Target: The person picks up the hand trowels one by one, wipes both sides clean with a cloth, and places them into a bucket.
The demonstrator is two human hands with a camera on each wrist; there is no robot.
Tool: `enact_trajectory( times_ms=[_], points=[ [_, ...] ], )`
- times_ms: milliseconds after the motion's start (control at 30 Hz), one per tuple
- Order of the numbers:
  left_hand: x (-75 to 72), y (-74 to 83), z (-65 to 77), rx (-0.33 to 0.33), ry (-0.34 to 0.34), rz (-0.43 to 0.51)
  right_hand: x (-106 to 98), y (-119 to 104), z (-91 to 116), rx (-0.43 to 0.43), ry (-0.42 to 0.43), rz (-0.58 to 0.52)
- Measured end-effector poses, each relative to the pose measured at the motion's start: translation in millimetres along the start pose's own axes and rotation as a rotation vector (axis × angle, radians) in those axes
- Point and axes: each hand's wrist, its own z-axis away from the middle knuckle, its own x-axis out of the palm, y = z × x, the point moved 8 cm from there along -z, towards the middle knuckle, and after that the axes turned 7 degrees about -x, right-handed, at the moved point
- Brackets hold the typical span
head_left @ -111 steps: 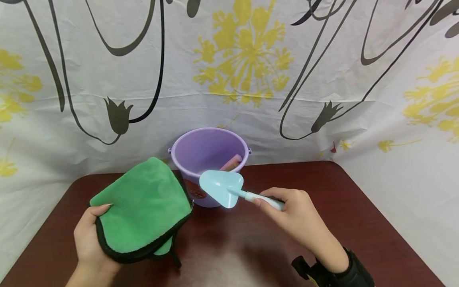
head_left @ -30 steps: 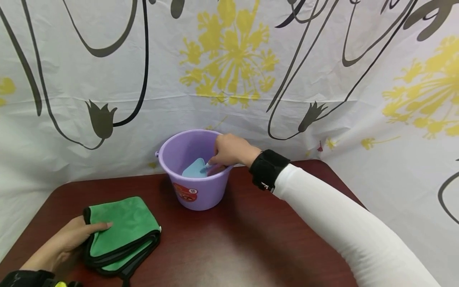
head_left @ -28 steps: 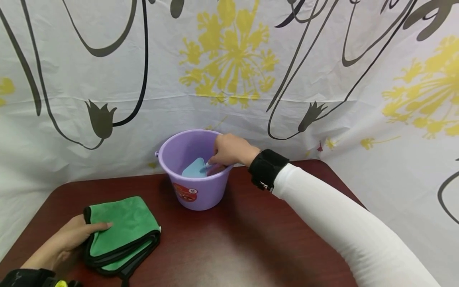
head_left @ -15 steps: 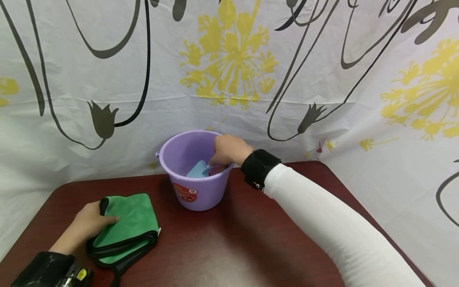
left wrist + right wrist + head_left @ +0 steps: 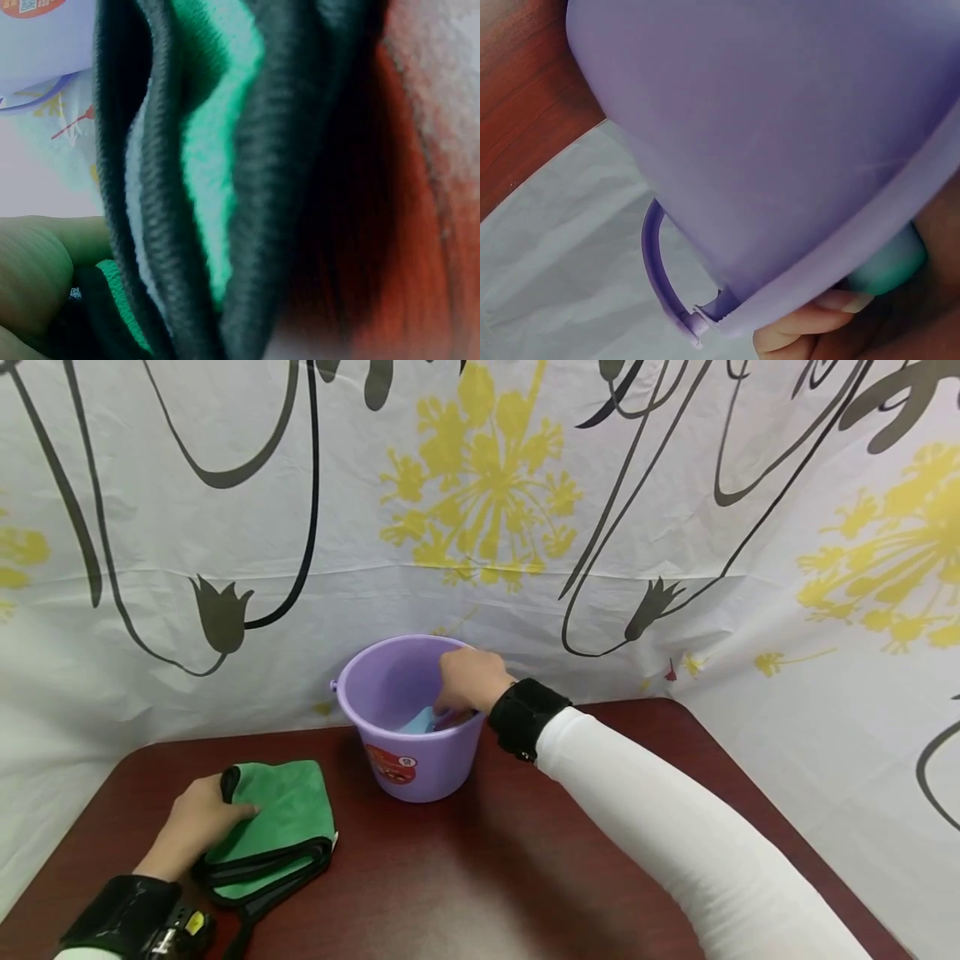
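Note:
My right hand (image 5: 471, 680) reaches over the right rim of a purple bucket (image 5: 423, 768) and holds a light blue toy shovel (image 5: 420, 722) by its handle. The shovel's blade is inside, partly hidden by the front rim. Seen from the right wrist, the rounded end of the shovel handle (image 5: 894, 262) sticks up beside my fingers (image 5: 810, 322) at the rim. On the left, my left hand (image 5: 201, 817) grips a folded green towel (image 5: 288, 802) with black edging by its far left part, thumb on top. Up close in the left wrist view, the towel's black edges (image 5: 165, 195) stand in layers.
A dark red-brown table (image 5: 420, 877) carries everything. A pinkish object (image 5: 456, 718) lies in the bucket beside the shovel, mostly hidden. White patterned cloth (image 5: 480, 527) hangs right behind the table's far edge. The bucket's handle (image 5: 656, 259) hangs down outside it.
The right hand has brought the shovel from in front of the bucket to inside it, then lower. The left hand has lowered the towel to the table and shifted its hold towards the far side.

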Motion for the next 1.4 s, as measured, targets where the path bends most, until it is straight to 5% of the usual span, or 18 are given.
enact_trajectory(
  times_ms=[300, 567, 867, 1400],
  points=[
    [-4.7, 2.7, 1.9, 0.002, 0.059, -0.029, 6, -10, 0, -0.056, 0.025, 0.078],
    [-1.2, -10.4, 2.0, -0.025, -0.011, -0.034, 16, -21, -5, -0.113, 0.011, 0.133],
    [0.7, -15.0, 8.8, -0.084, 0.009, 0.034, 25, -30, -10, -0.158, -0.005, 0.199],
    [1.9, -15.2, 9.2, -0.061, 0.055, 0.021, 31, -35, -11, -0.203, -0.068, 0.241]
  ],
)
